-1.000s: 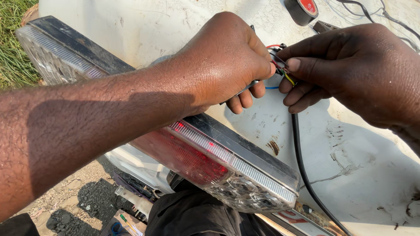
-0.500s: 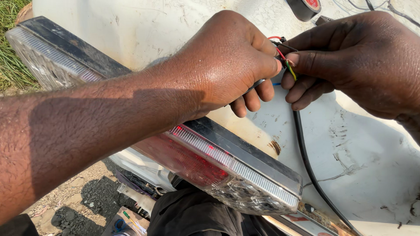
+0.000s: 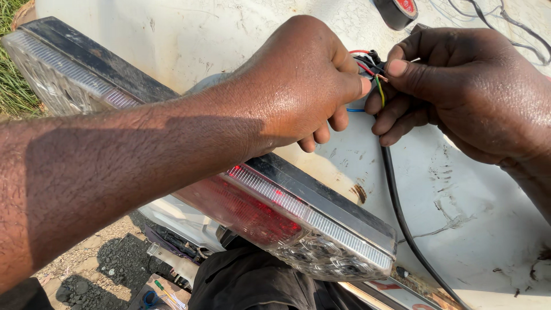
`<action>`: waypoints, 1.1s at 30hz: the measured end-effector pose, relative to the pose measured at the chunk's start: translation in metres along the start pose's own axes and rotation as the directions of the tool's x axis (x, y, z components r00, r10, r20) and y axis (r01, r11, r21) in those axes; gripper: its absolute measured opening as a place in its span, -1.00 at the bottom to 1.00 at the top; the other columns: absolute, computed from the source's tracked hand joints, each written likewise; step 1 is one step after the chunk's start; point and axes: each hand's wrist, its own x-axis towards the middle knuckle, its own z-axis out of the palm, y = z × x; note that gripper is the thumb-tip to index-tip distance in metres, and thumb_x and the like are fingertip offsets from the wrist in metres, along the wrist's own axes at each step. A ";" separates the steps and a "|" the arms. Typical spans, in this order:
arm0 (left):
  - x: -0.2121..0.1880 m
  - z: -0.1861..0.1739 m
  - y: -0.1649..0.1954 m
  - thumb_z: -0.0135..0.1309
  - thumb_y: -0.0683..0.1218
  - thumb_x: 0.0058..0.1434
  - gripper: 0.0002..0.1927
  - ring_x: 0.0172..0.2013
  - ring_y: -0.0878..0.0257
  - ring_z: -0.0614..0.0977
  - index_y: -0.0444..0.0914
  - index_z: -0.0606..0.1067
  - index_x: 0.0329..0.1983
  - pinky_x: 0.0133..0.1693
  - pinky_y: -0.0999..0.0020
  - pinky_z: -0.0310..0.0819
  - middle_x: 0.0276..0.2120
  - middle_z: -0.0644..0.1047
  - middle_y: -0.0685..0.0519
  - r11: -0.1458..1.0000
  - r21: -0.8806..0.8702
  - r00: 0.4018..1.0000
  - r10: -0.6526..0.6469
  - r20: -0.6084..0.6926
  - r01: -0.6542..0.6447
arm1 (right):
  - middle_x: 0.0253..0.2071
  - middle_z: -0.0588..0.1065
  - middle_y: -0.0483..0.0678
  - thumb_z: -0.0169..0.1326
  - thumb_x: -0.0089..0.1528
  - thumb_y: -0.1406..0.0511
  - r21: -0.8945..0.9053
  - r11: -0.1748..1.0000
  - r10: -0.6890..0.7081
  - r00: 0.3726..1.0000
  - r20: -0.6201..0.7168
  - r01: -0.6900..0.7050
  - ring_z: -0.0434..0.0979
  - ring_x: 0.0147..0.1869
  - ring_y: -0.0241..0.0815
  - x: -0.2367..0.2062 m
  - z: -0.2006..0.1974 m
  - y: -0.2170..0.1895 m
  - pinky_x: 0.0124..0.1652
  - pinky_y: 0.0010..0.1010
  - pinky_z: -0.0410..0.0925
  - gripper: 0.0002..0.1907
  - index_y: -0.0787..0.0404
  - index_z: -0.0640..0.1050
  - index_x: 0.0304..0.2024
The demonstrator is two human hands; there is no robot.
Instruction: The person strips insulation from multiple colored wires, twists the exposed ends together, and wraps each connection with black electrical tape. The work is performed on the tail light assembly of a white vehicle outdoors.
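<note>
Wiring stage on this one. Both hands meet over the thin coloured wires (image 3: 376,77) sticking out of the black cable (image 3: 402,218), just above the long tail light (image 3: 298,224) that lies across the white panel (image 3: 470,189). Left hand (image 3: 298,86) is curled shut, pinching the strands; right hand (image 3: 459,92) is clamped on them too, thumb pressing a bared tip. Looks like joining ends, so next I'd guess careful twisting. Tape roll (image 3: 396,10) sits near.

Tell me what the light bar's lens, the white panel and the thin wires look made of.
Light bar lens: likely moulded plastic, ribbed, red and clear, glossy. White panel: probably painted sheet metal; the paint is scratched, with rust-brown spots. Thin wires, pinched between left hand and right hand: coloured plastic insulation, with a coppery bare tip.
</note>
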 end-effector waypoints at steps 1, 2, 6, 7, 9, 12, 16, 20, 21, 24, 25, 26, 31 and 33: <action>-0.001 0.000 0.001 0.05 0.00 0.31 -0.70 -0.68 0.30 0.64 -0.31 0.63 -0.20 -0.65 0.33 0.65 -0.55 0.62 -0.01 0.999 0.039 1.000 -0.016 -0.015 0.017 | -0.26 0.60 0.19 -0.04 0.50 0.24 0.014 1.000 0.000 1.000 -0.004 0.000 0.69 -0.32 0.01 0.000 0.002 -0.001 -0.31 -0.18 0.62 -0.74 0.37 0.45 -0.01; -0.002 0.000 0.002 0.04 0.01 0.32 -0.71 -0.68 0.30 0.64 -0.31 0.63 -0.21 -0.65 0.34 0.65 -0.55 0.62 -0.01 0.998 0.062 1.000 -0.004 -0.026 0.005 | -0.26 0.59 0.20 -0.06 0.51 0.24 0.028 1.000 -0.002 1.000 -0.009 0.002 0.69 -0.32 0.02 0.000 0.005 -0.004 -0.31 -0.17 0.62 -0.74 0.36 0.44 -0.01; -0.005 0.000 0.005 0.03 0.02 0.35 -0.71 -0.66 0.32 0.66 -0.28 0.62 -0.23 -0.63 0.36 0.66 -0.55 0.63 -0.01 0.994 0.112 0.998 0.006 -0.061 0.001 | -0.26 0.60 0.14 -0.05 0.48 0.29 -0.173 0.975 -0.160 0.983 -0.088 0.143 0.71 -0.30 -0.10 -0.016 0.024 -0.018 -0.27 -0.29 0.63 -0.81 0.34 0.43 -0.02; -0.006 -0.001 0.006 0.03 0.03 0.35 -0.71 -0.65 0.33 0.67 -0.27 0.62 -0.23 -0.62 0.37 0.67 -0.55 0.63 0.00 0.994 0.112 0.998 -0.003 -0.064 0.010 | -0.24 0.58 0.09 -0.02 0.45 0.32 -0.225 0.952 -0.230 0.971 -0.069 0.210 0.70 -0.26 -0.18 -0.022 0.029 -0.022 -0.23 -0.36 0.62 -0.83 0.34 0.43 -0.03; -0.007 0.000 0.009 0.05 0.02 0.33 -0.74 -0.66 0.32 0.65 -0.25 0.61 -0.23 -0.64 0.37 0.65 -0.56 0.62 0.01 0.993 0.117 0.997 0.016 -0.077 -0.007 | -0.25 0.59 0.04 0.06 0.39 0.38 -0.410 0.864 -0.345 0.936 -0.064 0.291 0.68 -0.24 -0.26 -0.035 0.037 -0.026 -0.21 -0.43 0.59 -0.86 0.36 0.47 -0.05; -0.009 -0.001 0.012 0.10 0.01 0.35 -0.72 -0.66 0.33 0.66 -0.31 0.63 -0.26 -0.65 0.38 0.64 -0.56 0.61 0.01 0.995 0.100 0.998 0.006 -0.059 0.000 | -0.30 0.62 0.03 0.17 0.34 0.44 -0.644 0.696 -0.475 0.876 -0.081 0.318 0.67 -0.24 -0.29 -0.047 0.042 -0.025 -0.24 -0.47 0.54 -0.85 0.40 0.53 -0.06; -0.012 -0.004 0.007 0.12 0.04 0.25 -0.67 -0.76 0.33 0.56 -0.34 0.64 -0.37 -0.77 0.37 0.47 -0.68 0.55 0.02 0.995 -0.073 0.998 0.058 -0.035 -0.060 | -0.27 0.60 -0.04 0.18 0.33 0.45 -0.601 0.702 -0.549 0.828 -0.115 0.382 0.63 -0.25 -0.37 -0.046 0.041 -0.018 -0.28 -0.56 0.50 -0.86 0.37 0.52 -0.08; -0.009 -0.004 -0.001 0.12 0.09 0.35 -0.65 -0.71 0.42 0.61 -0.29 0.63 -0.33 -0.77 0.45 0.49 -0.65 0.55 0.09 0.970 -0.125 0.978 0.204 -0.029 -0.206 | -0.27 0.60 0.07 0.27 0.33 0.52 -0.824 0.349 -0.750 0.660 0.039 0.446 0.61 -0.32 -0.24 -0.047 0.043 -0.013 -0.38 -0.48 0.44 -0.87 0.36 0.57 -0.12; -0.008 -0.004 -0.003 0.12 0.09 0.36 -0.64 -0.72 0.42 0.60 -0.29 0.61 -0.35 -0.78 0.46 0.48 -0.65 0.54 0.10 0.965 -0.123 0.973 0.228 -0.037 -0.230 | -0.23 0.60 0.07 0.28 0.35 0.51 -0.836 0.300 -0.782 0.621 0.061 0.460 0.62 -0.29 -0.23 -0.047 0.045 -0.012 -0.35 -0.48 0.44 -0.85 0.35 0.56 -0.09; -0.006 -0.004 -0.007 0.11 0.11 0.37 -0.59 -0.73 0.42 0.60 -0.29 0.57 -0.42 -0.80 0.49 0.45 -0.66 0.51 0.10 0.944 -0.143 0.955 0.294 -0.041 -0.297 | -0.18 0.60 0.07 0.29 0.35 0.49 -0.860 0.230 -0.819 0.567 0.082 0.456 0.62 -0.27 -0.21 -0.047 0.049 -0.008 -0.35 -0.44 0.43 -0.84 0.35 0.56 -0.07; -0.005 -0.004 -0.007 0.10 0.12 0.37 -0.57 -0.73 0.42 0.60 -0.30 0.55 -0.45 -0.80 0.50 0.45 -0.66 0.50 0.10 0.936 -0.153 0.948 0.315 -0.040 -0.317 | -0.23 0.60 0.07 0.28 0.32 0.48 -0.863 0.260 -0.802 0.595 0.056 0.432 0.61 -0.33 -0.20 -0.046 0.049 -0.006 -0.39 -0.41 0.41 -0.85 0.38 0.57 -0.10; -0.004 -0.004 -0.007 0.10 0.12 0.38 -0.55 -0.74 0.40 0.58 -0.30 0.54 -0.48 -0.81 0.49 0.42 -0.68 0.49 0.08 0.938 -0.171 0.953 0.300 -0.040 -0.303 | -0.28 0.60 0.08 0.28 0.29 0.47 -0.866 0.290 -0.782 0.622 0.030 0.407 0.59 -0.38 -0.20 -0.045 0.048 -0.005 -0.44 -0.38 0.39 -0.85 0.40 0.58 -0.13; -0.002 -0.005 -0.006 0.04 0.15 0.39 -0.50 -0.78 0.38 0.52 -0.25 0.51 -0.58 -0.83 0.47 0.31 -0.74 0.45 0.10 0.947 -0.178 0.963 0.266 -0.031 -0.267 | -0.17 0.60 0.02 0.26 0.47 0.37 -0.703 0.498 -0.724 0.689 -0.016 0.507 0.64 -0.13 -0.30 -0.040 0.043 -0.002 -0.22 -0.46 0.49 -0.81 0.38 0.52 -0.05; -0.003 -0.006 -0.006 0.01 0.14 0.42 -0.54 -0.75 0.42 0.53 -0.20 0.48 -0.53 -0.81 0.50 0.35 -0.72 0.43 0.14 0.942 -0.161 0.955 0.291 -0.053 -0.295 | -0.23 0.60 0.02 0.21 0.49 0.36 -0.670 0.591 -0.659 0.748 -0.081 0.449 0.63 -0.19 -0.30 -0.038 0.043 -0.002 -0.27 -0.45 0.47 -0.85 0.36 0.56 -0.06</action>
